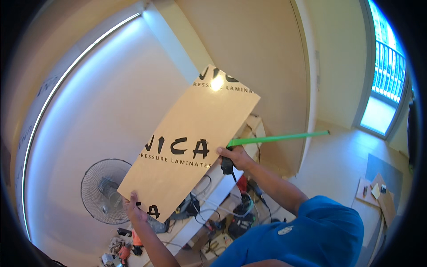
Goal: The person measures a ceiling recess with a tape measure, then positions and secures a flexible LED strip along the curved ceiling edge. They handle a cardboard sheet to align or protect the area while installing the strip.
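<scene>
A rectangular beige laminate sheet (187, 129) with black printing is held up tilted in front of me. My left hand (134, 209) is closed on its lower left corner, the thumb on the printed face. At the sheet's right edge, my right hand (236, 156) grips a tape measure (227, 165) with a dark case. Its green blade (280, 137) is drawn out and points right, away from the sheet. The right thumb reaches the sheet's edge; whether it also pinches the sheet, I cannot tell.
Behind the sheet's lower left stands a round fan (95, 191). A long white bench (213, 189) runs beneath, with power tools and cables around it. Orange tools (124, 251) lie at lower left. Cut boards (378, 196) rest at the right, below a glass balcony door (380, 89).
</scene>
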Demonstrator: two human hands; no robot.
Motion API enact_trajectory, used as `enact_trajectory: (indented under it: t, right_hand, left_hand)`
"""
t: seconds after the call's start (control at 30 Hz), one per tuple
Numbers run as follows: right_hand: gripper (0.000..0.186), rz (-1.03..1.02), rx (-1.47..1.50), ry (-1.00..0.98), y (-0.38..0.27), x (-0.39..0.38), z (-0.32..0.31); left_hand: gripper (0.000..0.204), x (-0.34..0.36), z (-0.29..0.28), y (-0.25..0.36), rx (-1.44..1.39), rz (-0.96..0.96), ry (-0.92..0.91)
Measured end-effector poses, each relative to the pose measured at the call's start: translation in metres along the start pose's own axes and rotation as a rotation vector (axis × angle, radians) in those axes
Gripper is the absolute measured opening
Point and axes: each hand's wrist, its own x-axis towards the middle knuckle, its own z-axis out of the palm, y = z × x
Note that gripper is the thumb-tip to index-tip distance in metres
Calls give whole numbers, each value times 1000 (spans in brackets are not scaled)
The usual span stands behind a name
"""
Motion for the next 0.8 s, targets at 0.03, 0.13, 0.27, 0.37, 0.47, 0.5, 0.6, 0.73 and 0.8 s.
enact_trajectory:
  t: [0.03,0.13,0.27,0.37,0.47,0.5,0.6,0.73,0.8]
  right_hand:
    - [28,-25,-32,-1,-2,12,9]
    - [29,-46,138,12,2,40,32]
    - [28,-53,334,101,15,93,67]
    - [29,-81,379,116,1,133,94]
    - [30,-26,527,93,-22,172,118]
    - [31,-32,532,90,-24,187,127]
    - [39,-96,499,136,-32,239,127]
    - [53,-160,425,195,-46,304,140]
    - [54,-229,385,262,-57,329,152]
  left_hand:
    - [48,12,2,4,-38,50,-34]
    - [47,41,10,24,-23,171,-59]
    - [43,93,3,38,25,298,46]
    - [39,123,12,62,36,393,68]
    - [36,148,27,90,69,488,57]
    - [35,154,30,99,85,519,58]
    - [34,187,53,114,85,593,30]
    - [36,223,59,131,140,715,17]
    - [39,235,66,142,188,764,14]
